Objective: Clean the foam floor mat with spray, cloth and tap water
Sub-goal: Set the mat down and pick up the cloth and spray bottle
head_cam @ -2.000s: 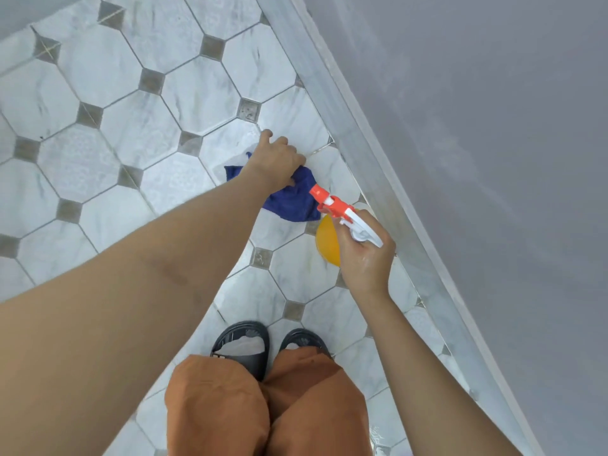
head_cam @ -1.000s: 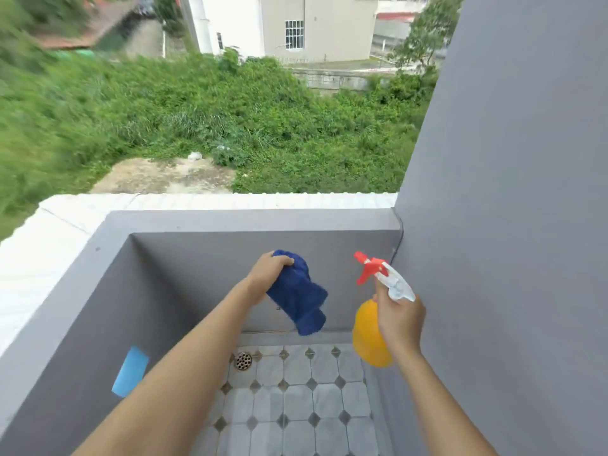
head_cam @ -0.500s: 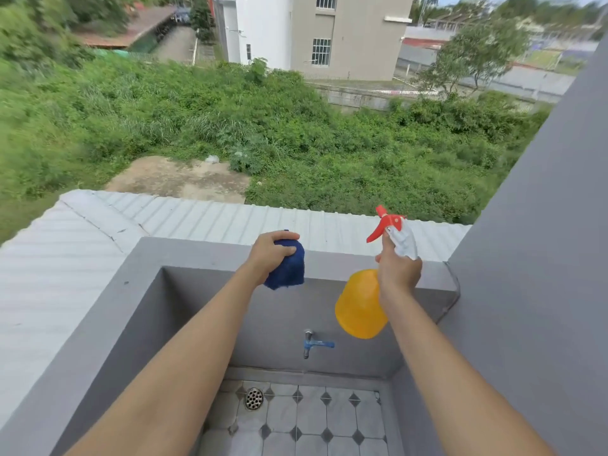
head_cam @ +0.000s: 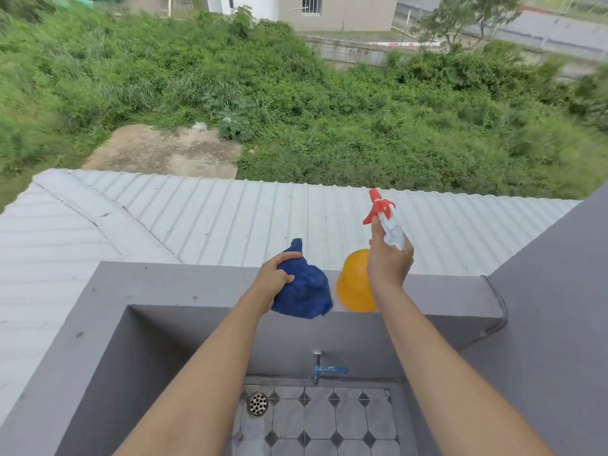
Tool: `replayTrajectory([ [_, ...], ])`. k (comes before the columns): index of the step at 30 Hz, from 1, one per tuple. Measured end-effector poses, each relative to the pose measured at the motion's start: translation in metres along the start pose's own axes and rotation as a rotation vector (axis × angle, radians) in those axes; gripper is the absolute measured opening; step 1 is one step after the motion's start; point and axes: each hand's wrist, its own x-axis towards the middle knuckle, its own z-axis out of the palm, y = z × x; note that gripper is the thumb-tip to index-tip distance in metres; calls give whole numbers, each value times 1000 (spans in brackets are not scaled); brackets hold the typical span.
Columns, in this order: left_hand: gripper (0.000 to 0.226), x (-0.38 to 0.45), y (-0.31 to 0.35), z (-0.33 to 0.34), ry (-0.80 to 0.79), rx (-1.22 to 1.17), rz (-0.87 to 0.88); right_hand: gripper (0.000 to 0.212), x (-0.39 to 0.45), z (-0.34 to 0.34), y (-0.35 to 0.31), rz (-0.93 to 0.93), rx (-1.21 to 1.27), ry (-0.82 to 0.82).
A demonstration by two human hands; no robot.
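Note:
My left hand (head_cam: 274, 283) grips a bunched dark blue cloth (head_cam: 304, 291) over the top of the grey parapet wall (head_cam: 164, 283). Just to its right, my right hand (head_cam: 388, 263) holds the neck of a spray bottle (head_cam: 355, 284) with a yellow-orange body and a red-and-white trigger head. The bottle's body sits at the level of the wall top; I cannot tell if it touches. A tap with a blue handle (head_cam: 325, 369) juts from the wall below my arms. No foam mat is in view.
Marble-patterned floor tiles (head_cam: 316, 422) with a round metal drain (head_cam: 257, 403) lie below the tap. A grey wall (head_cam: 559, 324) rises on the right. Beyond the parapet runs a white corrugated roof (head_cam: 197, 218), then green bushes and buildings.
From the floor, both hands rose with the cloth and the bottle up to the parapet top. My view tipped up from the tiles to the wall and the outside.

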Motion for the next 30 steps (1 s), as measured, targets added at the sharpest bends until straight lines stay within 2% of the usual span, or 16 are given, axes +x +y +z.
replayTrajectory([
  [3,68,8,-30,-18,52,67,-64,29,8,7,5,-21,-15,2],
  [8,69,11,-40,-31,105,288,33,16,13,4,19,-107,-98,-41],
  [10,62,11,-41,-25,112,512,69,13,16,2,24,-159,-149,-61],
  [13,60,10,-43,-12,284,1009,52,28,20,2,29,-176,-199,-62],
  [15,66,12,-47,-10,359,1151,135,37,22,3,34,-171,-212,-58],
  [17,60,19,-54,-9,332,1208,321,46,23,3,39,-184,-232,-54],
  [19,57,29,-60,-7,231,1299,467,47,26,4,45,-206,-249,-44],
  [21,67,37,-65,-3,91,1357,494,40,29,6,49,-232,-258,-31],
  [23,73,43,-73,0,18,1376,483,38,30,7,53,-250,-260,1],
  [30,74,47,-79,-1,36,1410,515,28,27,12,56,-303,-302,122],
])
